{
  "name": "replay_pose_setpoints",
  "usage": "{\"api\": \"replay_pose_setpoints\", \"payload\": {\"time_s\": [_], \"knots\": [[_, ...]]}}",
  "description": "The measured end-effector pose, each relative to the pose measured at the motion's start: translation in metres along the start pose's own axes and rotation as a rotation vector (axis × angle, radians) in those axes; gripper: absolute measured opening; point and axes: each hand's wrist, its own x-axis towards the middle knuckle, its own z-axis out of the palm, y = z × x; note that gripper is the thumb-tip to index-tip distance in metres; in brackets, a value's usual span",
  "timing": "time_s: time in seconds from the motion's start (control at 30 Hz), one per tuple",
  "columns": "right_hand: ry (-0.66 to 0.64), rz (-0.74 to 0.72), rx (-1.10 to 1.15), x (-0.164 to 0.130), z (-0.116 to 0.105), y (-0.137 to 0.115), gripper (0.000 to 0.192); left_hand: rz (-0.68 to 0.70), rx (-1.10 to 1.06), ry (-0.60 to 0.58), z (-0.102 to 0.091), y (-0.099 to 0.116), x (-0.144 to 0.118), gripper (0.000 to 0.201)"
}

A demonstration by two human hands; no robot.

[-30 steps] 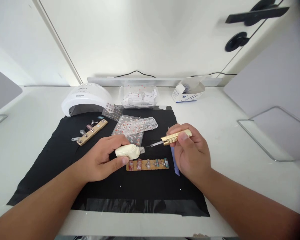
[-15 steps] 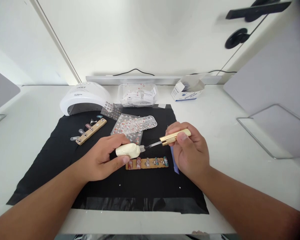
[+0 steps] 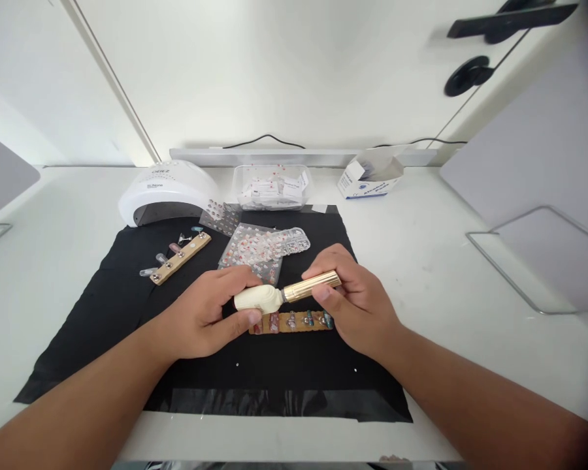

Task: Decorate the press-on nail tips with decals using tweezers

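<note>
My left hand (image 3: 210, 310) grips a small cream bottle (image 3: 257, 299) that lies almost level over a black mat (image 3: 127, 313). My right hand (image 3: 355, 303) pinches the bottle's gold brush cap (image 3: 311, 287), which sits pushed against the bottle's neck. Just below both hands lies a wooden strip (image 3: 291, 321) carrying several painted nail tips; my fingers partly cover its ends.
A second wooden strip (image 3: 179, 258) with nail tips lies at the mat's left. Clear sticker sheets (image 3: 255, 248) sit behind my hands. A white nail lamp (image 3: 169, 189), a clear box (image 3: 272, 186) and a small carton (image 3: 370, 179) stand at the back. A wire stand (image 3: 534, 261) is at right.
My right hand moved left and pushed the brush back into the bottle; the gold cap now meets the neck. The left hand and bottle barely shifted.
</note>
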Motion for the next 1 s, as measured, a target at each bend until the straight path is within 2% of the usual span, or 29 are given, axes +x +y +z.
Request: {"api": "replay_pose_setpoints", "payload": {"time_s": [0.2,0.33,0.43,0.63,0.83,1.0], "knots": [[0.129,0.039,0.074,-0.001,-0.006,0.010,0.021,-0.008,0.006,0.018,-0.005,-0.004,-0.003,0.009],[0.191,-0.011,0.142,0.001,-0.012,0.017,0.026,-0.031,0.024,0.057,-0.014,-0.011,-0.005,0.010],[0.142,-0.031,0.146,0.001,-0.015,0.018,0.024,-0.065,0.040,0.110,-0.020,-0.016,-0.005,0.012],[-0.138,-0.159,-0.070,-0.001,-0.014,0.008,0.015,-0.095,0.050,0.120,-0.019,-0.017,-0.003,0.014],[-0.210,-0.210,-0.192,0.003,-0.010,0.003,0.003,-0.090,0.067,0.118,-0.016,-0.015,-0.003,0.013],[-0.121,-0.145,-0.236,0.001,-0.010,0.004,0.007,-0.084,0.080,0.117,-0.017,-0.013,-0.004,0.014]]}}
